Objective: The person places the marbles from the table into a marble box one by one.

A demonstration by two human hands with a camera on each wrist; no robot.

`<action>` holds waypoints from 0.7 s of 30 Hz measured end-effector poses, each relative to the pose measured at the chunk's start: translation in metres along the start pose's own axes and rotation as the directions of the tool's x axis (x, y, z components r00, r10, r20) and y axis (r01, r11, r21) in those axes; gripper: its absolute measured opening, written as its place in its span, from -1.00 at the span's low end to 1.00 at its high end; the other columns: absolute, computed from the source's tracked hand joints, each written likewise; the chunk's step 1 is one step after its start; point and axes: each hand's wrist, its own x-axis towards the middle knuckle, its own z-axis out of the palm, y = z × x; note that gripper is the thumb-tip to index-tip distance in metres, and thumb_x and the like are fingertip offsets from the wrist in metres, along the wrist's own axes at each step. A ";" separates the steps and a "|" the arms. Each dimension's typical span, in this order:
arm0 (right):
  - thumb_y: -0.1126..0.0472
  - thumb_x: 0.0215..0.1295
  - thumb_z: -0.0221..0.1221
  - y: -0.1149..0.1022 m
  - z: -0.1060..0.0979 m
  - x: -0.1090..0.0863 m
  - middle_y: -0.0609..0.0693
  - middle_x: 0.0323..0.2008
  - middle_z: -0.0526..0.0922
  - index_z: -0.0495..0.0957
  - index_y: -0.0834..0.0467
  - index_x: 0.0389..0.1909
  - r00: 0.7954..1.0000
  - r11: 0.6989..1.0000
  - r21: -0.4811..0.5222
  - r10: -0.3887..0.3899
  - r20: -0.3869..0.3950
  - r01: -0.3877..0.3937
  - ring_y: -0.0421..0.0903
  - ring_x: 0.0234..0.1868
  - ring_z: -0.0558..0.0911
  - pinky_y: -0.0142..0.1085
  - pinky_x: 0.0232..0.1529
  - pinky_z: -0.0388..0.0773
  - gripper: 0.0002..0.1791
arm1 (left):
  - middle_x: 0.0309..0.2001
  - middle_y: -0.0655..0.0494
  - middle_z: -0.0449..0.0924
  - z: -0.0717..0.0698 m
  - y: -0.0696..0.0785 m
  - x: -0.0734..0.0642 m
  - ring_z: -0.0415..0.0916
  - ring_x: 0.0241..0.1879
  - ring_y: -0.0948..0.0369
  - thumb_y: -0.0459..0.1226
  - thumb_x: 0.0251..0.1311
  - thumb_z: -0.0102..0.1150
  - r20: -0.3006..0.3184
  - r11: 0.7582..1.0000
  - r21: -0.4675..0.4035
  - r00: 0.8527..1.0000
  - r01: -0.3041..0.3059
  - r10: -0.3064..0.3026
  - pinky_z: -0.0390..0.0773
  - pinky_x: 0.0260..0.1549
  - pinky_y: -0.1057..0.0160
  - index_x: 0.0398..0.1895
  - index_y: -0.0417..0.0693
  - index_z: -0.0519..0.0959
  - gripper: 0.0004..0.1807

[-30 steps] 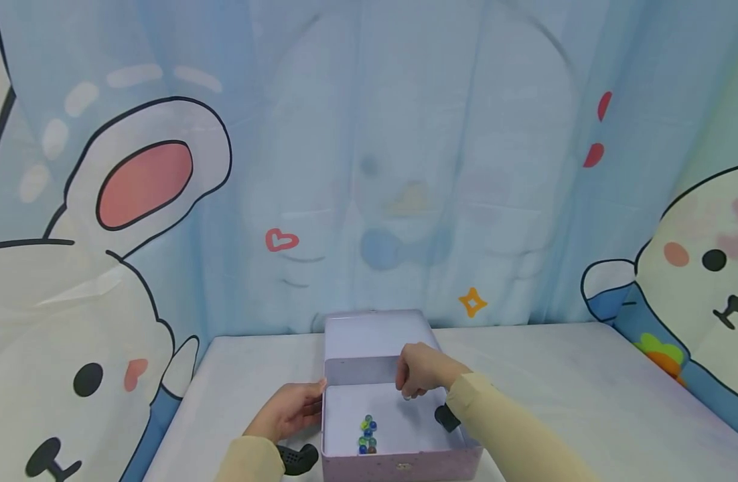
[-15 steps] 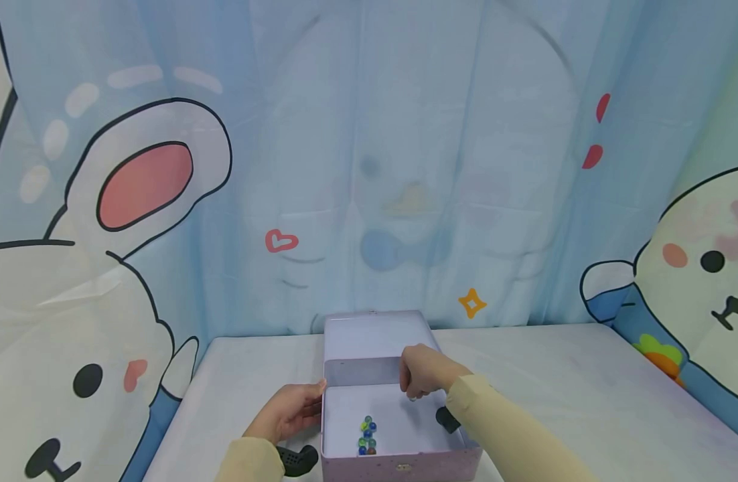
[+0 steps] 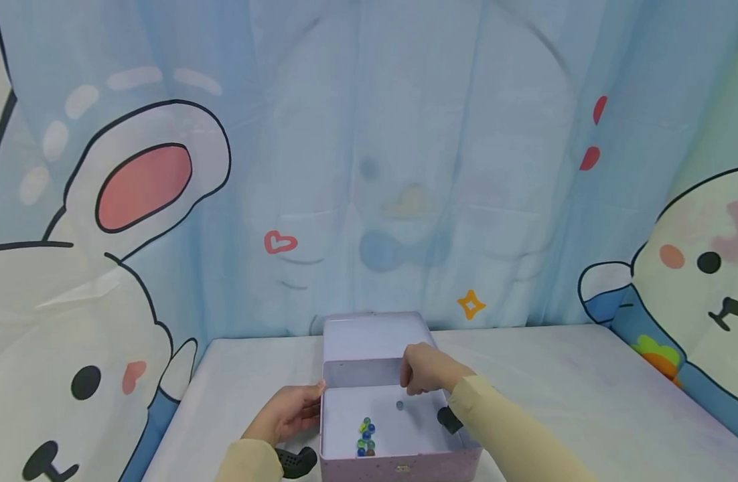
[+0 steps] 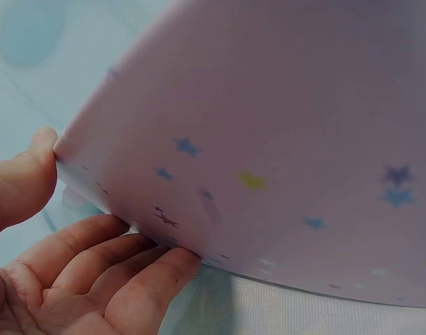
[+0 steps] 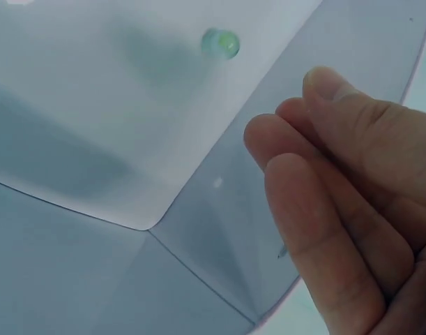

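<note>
A shallow lidded box (image 3: pixel 417 435), pale inside and pink with star prints outside, stands with its lid raised at the back. My left hand (image 3: pixel 290 412) holds its left side; in the left wrist view the thumb is at one edge of the box wall (image 4: pixel 289 125) and the curved fingers at the other. My right hand (image 3: pixel 426 369) hangs over the box's back right part. Its bent fingers (image 5: pixel 303 209) hold nothing visible. A single greenish glass marble (image 3: pixel 400 405) lies on the box floor, apart from the fingertips. Several blue, green and yellow marbles (image 3: pixel 366 435) cluster at the front left inside.
The box rests on a white-covered table (image 3: pixel 544 381). Behind the table hangs a light blue curtain (image 3: pixel 357 167) with cartoon animals. Black wrist devices (image 3: pixel 298 462) are worn at both wrists, the right one over the box's right wall.
My right hand has let go of the marble, which now lies on the box floor to the left of the fingers. The left hand keeps its place on the box.
</note>
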 end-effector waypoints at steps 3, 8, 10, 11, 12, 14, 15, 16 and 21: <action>0.43 0.08 0.45 0.009 -0.007 -0.005 -0.07 -0.52 0.68 0.73 0.21 -0.42 0.999 0.998 0.064 -0.023 -0.027 0.025 -0.15 -0.49 0.59 -0.30 -0.41 0.64 -0.90 | 0.33 -0.41 0.45 0.002 -0.001 0.001 0.48 0.31 -0.19 -0.14 0.52 0.07 0.010 1.000 -0.010 1.000 0.003 -0.003 0.56 0.30 -0.07 0.37 -0.52 0.34 -0.38; 0.37 0.15 0.42 0.044 -0.031 -0.020 -0.03 -0.38 0.77 0.77 0.25 -0.27 0.997 0.975 0.217 -0.041 -0.072 0.056 -0.15 -0.37 0.67 -0.24 -0.29 0.74 -0.88 | 0.35 -0.46 0.41 0.002 -0.005 0.002 0.45 0.33 -0.23 -0.14 0.52 0.08 0.020 1.000 0.001 1.000 -0.012 0.012 0.54 0.31 -0.10 0.38 -0.55 0.31 -0.36; 0.34 0.19 0.40 0.064 -0.043 -0.030 -0.01 -0.31 0.78 0.77 0.24 -0.21 0.997 0.969 0.245 -0.004 -0.078 0.024 -0.12 -0.32 0.70 -0.18 -0.23 0.76 -0.85 | 0.35 -0.47 0.40 0.001 -0.005 0.001 0.45 0.33 -0.24 -0.14 0.51 0.09 0.016 1.000 0.007 1.000 -0.022 0.022 0.54 0.31 -0.11 0.37 -0.56 0.31 -0.35; 0.33 0.21 0.39 0.075 -0.049 -0.035 0.00 -0.29 0.79 0.76 0.24 -0.19 0.997 0.967 0.254 0.026 -0.078 -0.006 -0.11 -0.30 0.71 -0.15 -0.20 0.77 -0.84 | 0.34 -0.47 0.40 0.001 -0.004 0.001 0.45 0.33 -0.24 -0.14 0.51 0.09 0.011 1.000 0.006 1.000 -0.023 0.023 0.53 0.31 -0.12 0.37 -0.56 0.31 -0.35; 0.32 0.23 0.38 0.086 -0.054 -0.041 0.00 -0.26 0.78 0.75 0.24 -0.17 0.995 0.965 0.260 0.061 -0.081 -0.038 -0.09 -0.28 0.71 -0.13 -0.17 0.78 -0.84 | 0.34 -0.47 0.40 0.000 -0.004 0.001 0.44 0.33 -0.25 -0.14 0.51 0.09 0.006 1.000 0.006 1.000 -0.027 0.027 0.52 0.32 -0.13 0.36 -0.56 0.31 -0.35; 0.31 0.25 0.37 0.110 -0.062 -0.056 0.00 -0.24 0.78 0.74 0.23 -0.15 0.988 0.961 0.258 0.126 -0.088 -0.099 -0.08 -0.27 0.71 -0.10 -0.14 0.78 -0.83 | 0.34 -0.49 0.40 0.000 -0.004 0.000 0.43 0.34 -0.26 -0.15 0.51 0.09 0.000 0.999 0.001 0.999 -0.033 0.033 0.51 0.33 -0.14 0.36 -0.57 0.31 -0.36; 0.31 0.26 0.37 0.122 -0.065 -0.063 0.01 -0.23 0.77 0.74 0.24 -0.14 0.984 0.958 0.258 0.152 -0.090 -0.124 -0.07 -0.26 0.71 -0.10 -0.13 0.78 -0.83 | 0.34 -0.49 0.39 0.000 -0.003 0.000 0.42 0.34 -0.27 -0.15 0.51 0.10 -0.001 0.999 0.001 0.999 -0.036 0.036 0.51 0.33 -0.15 0.36 -0.57 0.31 -0.36; 0.31 0.27 0.36 0.133 -0.067 -0.070 0.01 -0.23 0.77 0.73 0.25 -0.13 0.981 0.954 0.264 0.175 -0.090 -0.146 -0.07 -0.25 0.71 -0.09 -0.11 0.78 -0.82 | 0.34 -0.50 0.39 0.000 -0.003 0.000 0.42 0.34 -0.27 -0.15 0.51 0.10 -0.002 0.999 0.000 0.999 -0.037 0.037 0.50 0.33 -0.15 0.36 -0.58 0.31 -0.35; 0.30 0.28 0.36 0.175 -0.071 -0.101 0.02 -0.22 0.77 0.71 0.30 -0.09 0.965 0.933 0.285 0.251 -0.080 -0.219 -0.05 -0.23 0.71 -0.08 -0.08 0.78 -0.78 | 0.36 -0.52 0.36 0.004 -0.003 -0.001 0.39 0.36 -0.30 -0.16 0.51 0.09 0.000 1.000 0.001 1.000 -0.026 0.026 0.50 0.33 -0.16 0.36 -0.58 0.30 -0.35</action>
